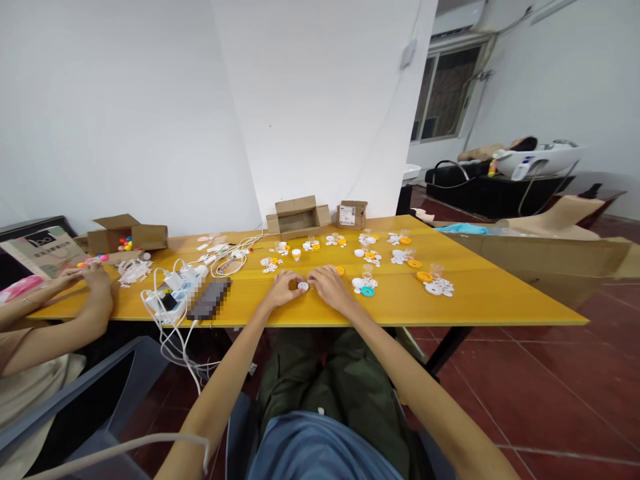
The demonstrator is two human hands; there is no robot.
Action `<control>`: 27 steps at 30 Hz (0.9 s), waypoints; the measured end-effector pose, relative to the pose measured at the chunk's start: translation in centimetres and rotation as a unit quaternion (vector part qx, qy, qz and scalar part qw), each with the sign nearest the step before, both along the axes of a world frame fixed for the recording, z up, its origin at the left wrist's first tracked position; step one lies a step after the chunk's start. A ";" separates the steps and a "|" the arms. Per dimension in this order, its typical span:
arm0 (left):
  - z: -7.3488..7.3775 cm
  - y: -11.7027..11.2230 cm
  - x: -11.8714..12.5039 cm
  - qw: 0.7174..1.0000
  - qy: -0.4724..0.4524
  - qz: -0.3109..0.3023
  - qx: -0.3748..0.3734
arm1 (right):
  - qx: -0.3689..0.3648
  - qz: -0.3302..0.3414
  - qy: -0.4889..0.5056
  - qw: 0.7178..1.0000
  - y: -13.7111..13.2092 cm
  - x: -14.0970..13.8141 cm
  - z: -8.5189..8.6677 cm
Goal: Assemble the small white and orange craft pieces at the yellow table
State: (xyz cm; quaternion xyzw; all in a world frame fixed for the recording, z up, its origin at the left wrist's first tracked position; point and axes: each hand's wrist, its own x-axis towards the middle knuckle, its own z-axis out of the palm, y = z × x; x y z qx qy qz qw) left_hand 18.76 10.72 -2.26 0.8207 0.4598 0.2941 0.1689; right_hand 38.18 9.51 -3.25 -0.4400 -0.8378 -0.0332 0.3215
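At the front edge of the table, my left hand pinches a small white round plastic piece between thumb and fingers. My right hand is just right of it, fingers curled and closed, the tips close to the white piece. What they grip, if anything, is hidden. An orange ring shows partly behind my right hand. To the right lie a teal disc with white parts and a clear cup. Beyond my hands stands a small white and orange cup.
Several piles of white parts and orange discs spread over the yellow table. Open cardboard boxes stand by the wall. Left are a power strip, cables, and a dark pixelated object. A co-worker's hands handle colourful pieces at far left.
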 end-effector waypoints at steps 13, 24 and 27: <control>0.5 -0.2 0.1 1.000 -0.004 -0.013 -0.005 | -0.075 0.081 0.058 0.992 -0.3 -0.4 0.7; 0.5 -0.2 0.0 1.000 -0.006 -0.013 -0.015 | -0.048 0.037 0.045 0.997 0.6 -0.4 -0.2; 0.4 -0.1 0.0 1.000 -0.007 -0.015 -0.018 | -0.039 0.037 0.050 0.997 0.9 -0.4 -0.6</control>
